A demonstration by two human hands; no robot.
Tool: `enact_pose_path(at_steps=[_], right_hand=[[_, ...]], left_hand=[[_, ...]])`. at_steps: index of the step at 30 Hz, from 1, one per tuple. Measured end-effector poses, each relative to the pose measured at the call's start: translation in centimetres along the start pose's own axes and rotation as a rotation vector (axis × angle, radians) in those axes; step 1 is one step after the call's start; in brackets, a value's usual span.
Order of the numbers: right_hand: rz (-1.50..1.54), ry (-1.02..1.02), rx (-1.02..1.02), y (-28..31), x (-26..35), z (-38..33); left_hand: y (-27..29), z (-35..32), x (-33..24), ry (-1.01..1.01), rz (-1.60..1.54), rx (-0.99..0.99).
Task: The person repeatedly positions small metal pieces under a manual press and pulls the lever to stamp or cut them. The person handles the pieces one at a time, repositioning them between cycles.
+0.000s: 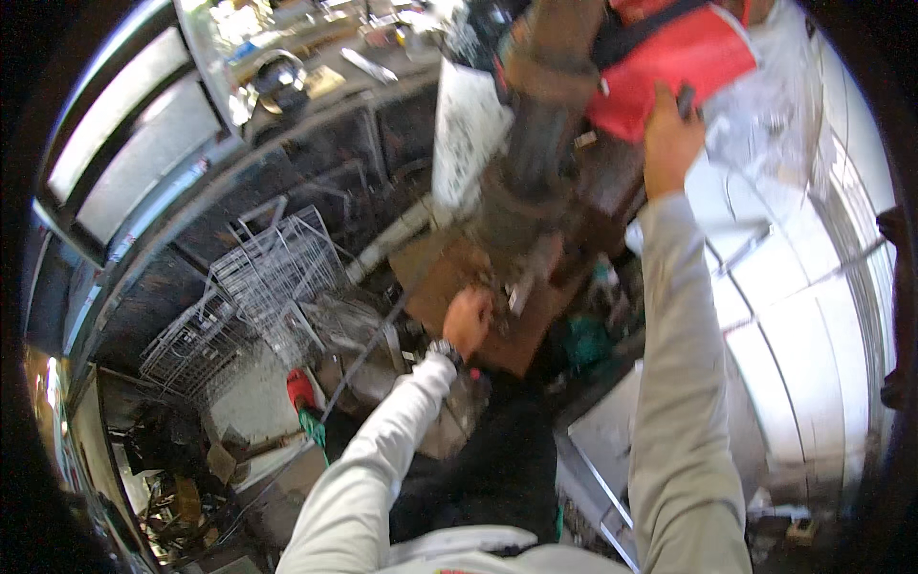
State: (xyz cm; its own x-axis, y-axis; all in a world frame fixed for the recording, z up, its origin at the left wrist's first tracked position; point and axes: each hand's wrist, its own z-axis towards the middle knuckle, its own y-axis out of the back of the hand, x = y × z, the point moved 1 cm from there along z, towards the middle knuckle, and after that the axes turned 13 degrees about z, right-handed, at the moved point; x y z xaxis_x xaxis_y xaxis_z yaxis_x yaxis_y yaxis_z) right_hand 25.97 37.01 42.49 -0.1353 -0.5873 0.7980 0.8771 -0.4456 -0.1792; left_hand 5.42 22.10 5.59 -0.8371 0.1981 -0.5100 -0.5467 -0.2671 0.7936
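Observation:
My left hand (468, 321), with a watch (445, 352) on its wrist, reaches low over a brown board (427, 287) at the foot of a rusty metal post (540, 143). Its fingers are curled at small loose bits on the board; anything inside them is hidden. Higher up on the right, my right hand (672, 143) is closed, with a small dark object (686, 99) at its fingertips. Motion blur hides what kind of object it is. Just behind this hand hangs a bright red sheet (645, 84).
A cluttered workbench (335, 81) runs along the back left. Wire racks (277, 263) stand below it. Beside the post is a stained white cylinder (467, 134). Clear plastic (775, 124) and white panels (784, 354) lie on the right. A red shoe (300, 389) shows at lower left.

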Motion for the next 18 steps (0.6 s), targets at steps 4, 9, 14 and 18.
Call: enact_pose_path(at_steps=[4, 9, 14, 18], right_hand=[[0.010, 0.003, -0.101, 0.7, -0.5, 0.9], [0.025, 0.043, -0.087, 0.6, -0.6, 1.2], [0.145, -0.009, -0.079, 0.4, -0.6, 0.8], [0.180, -0.037, -0.062, 0.3, -0.9, 1.0]], left_hand=[[0.5, 0.8, -2.4, -0.115, -0.013, -0.168], [-0.2, 1.2, -1.6, -0.250, 0.162, -0.159], [-0.8, 1.2, -0.8, -0.316, 0.305, -0.067], [-1.3, 0.5, -0.2, -0.353, 0.387, -0.040]])
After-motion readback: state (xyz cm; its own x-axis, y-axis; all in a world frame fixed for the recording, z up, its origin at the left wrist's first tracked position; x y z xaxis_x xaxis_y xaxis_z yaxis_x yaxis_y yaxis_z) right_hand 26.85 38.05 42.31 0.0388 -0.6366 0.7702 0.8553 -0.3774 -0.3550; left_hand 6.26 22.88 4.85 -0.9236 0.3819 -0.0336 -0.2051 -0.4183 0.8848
